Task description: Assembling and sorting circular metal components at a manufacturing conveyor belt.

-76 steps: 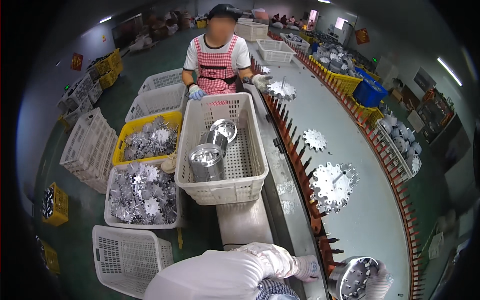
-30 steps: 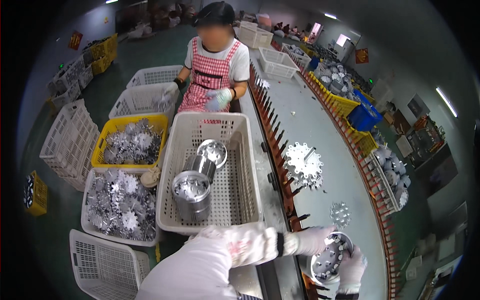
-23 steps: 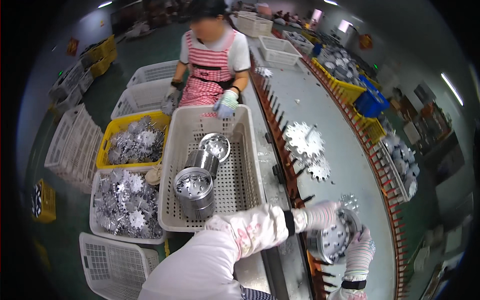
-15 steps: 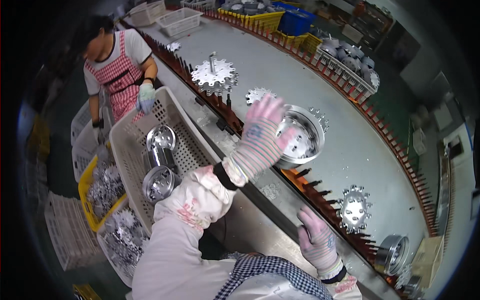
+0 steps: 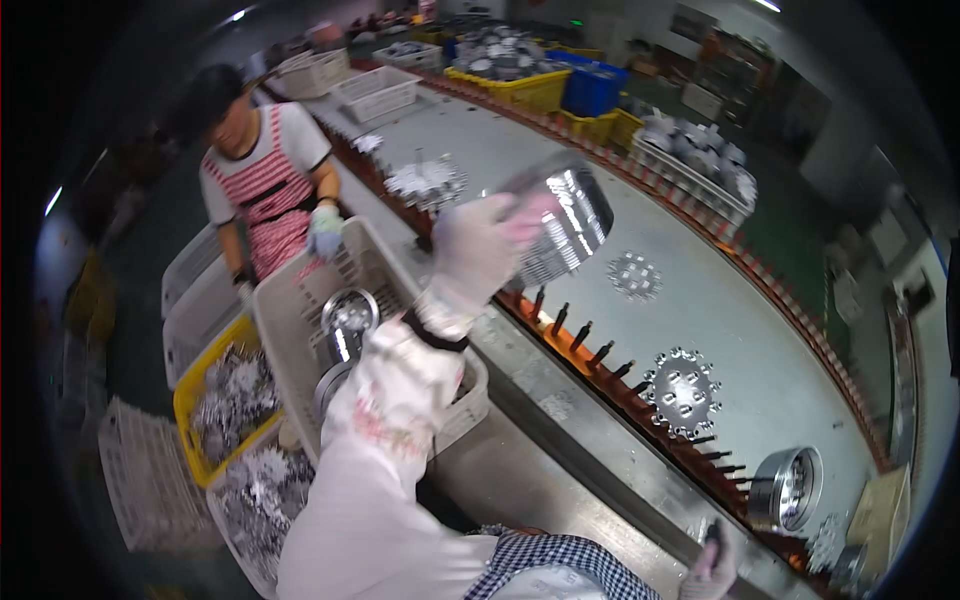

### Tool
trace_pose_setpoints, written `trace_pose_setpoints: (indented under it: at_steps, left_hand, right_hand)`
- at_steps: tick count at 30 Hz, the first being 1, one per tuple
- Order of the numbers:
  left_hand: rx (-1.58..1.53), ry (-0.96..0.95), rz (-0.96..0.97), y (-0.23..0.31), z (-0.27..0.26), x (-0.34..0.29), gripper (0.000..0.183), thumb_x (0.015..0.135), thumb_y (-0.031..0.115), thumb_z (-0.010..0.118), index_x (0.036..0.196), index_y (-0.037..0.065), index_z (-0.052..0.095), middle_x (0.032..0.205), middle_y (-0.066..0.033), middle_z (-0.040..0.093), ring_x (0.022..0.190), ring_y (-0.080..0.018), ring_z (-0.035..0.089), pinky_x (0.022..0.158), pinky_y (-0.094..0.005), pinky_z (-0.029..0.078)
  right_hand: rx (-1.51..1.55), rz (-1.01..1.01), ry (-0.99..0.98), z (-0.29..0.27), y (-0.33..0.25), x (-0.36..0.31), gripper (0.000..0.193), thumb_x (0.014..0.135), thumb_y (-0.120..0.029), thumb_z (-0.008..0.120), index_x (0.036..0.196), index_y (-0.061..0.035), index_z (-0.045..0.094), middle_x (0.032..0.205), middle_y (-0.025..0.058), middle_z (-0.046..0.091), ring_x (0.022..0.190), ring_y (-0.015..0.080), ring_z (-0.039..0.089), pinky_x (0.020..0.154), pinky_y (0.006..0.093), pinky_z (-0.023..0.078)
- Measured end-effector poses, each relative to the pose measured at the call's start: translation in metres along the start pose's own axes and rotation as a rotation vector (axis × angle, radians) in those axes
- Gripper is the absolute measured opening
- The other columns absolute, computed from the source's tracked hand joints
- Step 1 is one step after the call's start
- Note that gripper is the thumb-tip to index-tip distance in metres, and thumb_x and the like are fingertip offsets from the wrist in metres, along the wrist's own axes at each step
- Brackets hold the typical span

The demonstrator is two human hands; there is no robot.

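Note:
My left hand [image 5: 475,250], in a pale striped glove, grips a shiny round metal drum [image 5: 575,220] by its edge. The drum is lifted and tilted above the conveyor, its slotted side wall showing. My gloved right hand [image 5: 708,575] is low at the lower edge, beside the conveyor's metal border. A dark spot shows at its fingertips; blur hides whether it holds anything. On the conveyor lie a toothed metal disc with studs [image 5: 683,392], another studded disc [image 5: 635,276] and an upright metal drum [image 5: 787,488]. Stacked toothed plates [image 5: 427,183] sit farther off.
A white perforated crate [image 5: 290,300] with metal drums stands left of the conveyor. Beside it are a yellow crate [image 5: 183,410] and another crate of toothed parts. A co-worker [image 5: 265,170] in a checked apron stands behind. Dark pegs [image 5: 582,335] line the conveyor's edge.
My left hand has taken hold of the drum, raised and tipped it, and moved it leftward. My right hand has moved down and right. The head view has shifted.

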State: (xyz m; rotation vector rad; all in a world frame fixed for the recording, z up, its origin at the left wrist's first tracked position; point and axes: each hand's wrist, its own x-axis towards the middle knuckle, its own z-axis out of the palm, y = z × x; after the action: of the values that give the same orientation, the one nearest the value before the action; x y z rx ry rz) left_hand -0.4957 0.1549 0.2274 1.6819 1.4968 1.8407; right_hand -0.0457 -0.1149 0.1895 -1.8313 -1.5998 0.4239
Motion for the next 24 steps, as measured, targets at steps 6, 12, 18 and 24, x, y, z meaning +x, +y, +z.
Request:
trace_pose_setpoints:
  at_steps: [6, 12, 18, 24]
  left_hand:
    - [0.242, 0.117, 0.110, 0.028, -0.013, -0.035, 0.036, 0.087, 0.036, 0.076, 0.072, 0.004, 0.069, 0.053, -0.0128, 0.054, 0.049, -0.0262, 0.052, 0.050, -0.0354, 0.042]
    - [-0.161, -0.417, 0.223, 0.080, 0.034, -0.172, 0.038, 0.089, 0.040, 0.072, 0.076, 0.004, 0.070, 0.060, -0.0133, 0.056, 0.056, -0.0308, 0.060, 0.055, -0.0408, 0.045]
    - [-0.209, -0.493, 0.125, 0.109, 0.043, -0.237, 0.057, 0.086, 0.050, 0.071, 0.056, 0.004, 0.056, 0.056, -0.0122, 0.048, 0.054, -0.0323, 0.053, 0.053, -0.0413, 0.041]
    - [-0.262, -0.518, 0.188, 0.127, 0.033, -0.245, 0.061, 0.085, 0.051, 0.071, 0.050, 0.007, 0.049, 0.053, -0.0110, 0.043, 0.052, -0.0325, 0.050, 0.051, -0.0413, 0.036]
  right_hand:
    - [0.182, 0.110, 0.011, -0.016, -0.021, 0.017, 0.042, 0.105, -0.013, 0.051, 0.142, 0.0061, 0.047, 0.136, 0.0235, 0.057, 0.122, 0.0283, 0.060, 0.105, 0.0349, 0.048]
    - [0.044, -0.125, -0.631, 0.053, -0.086, 0.049, 0.058, 0.102, -0.028, 0.057, 0.151, -0.0030, 0.039, 0.143, 0.0214, 0.054, 0.129, 0.0306, 0.054, 0.107, 0.0372, 0.042]
    - [-0.053, -0.088, -0.857, 0.105, -0.058, 0.036, 0.055, 0.101, -0.027, 0.057, 0.148, -0.0037, 0.042, 0.140, 0.0211, 0.055, 0.127, 0.0309, 0.056, 0.105, 0.0381, 0.044]
    - [-0.055, -0.061, -0.894, 0.118, -0.033, 0.017, 0.051, 0.100, -0.027, 0.057, 0.145, -0.0044, 0.045, 0.137, 0.0208, 0.057, 0.124, 0.0313, 0.057, 0.104, 0.0390, 0.045]
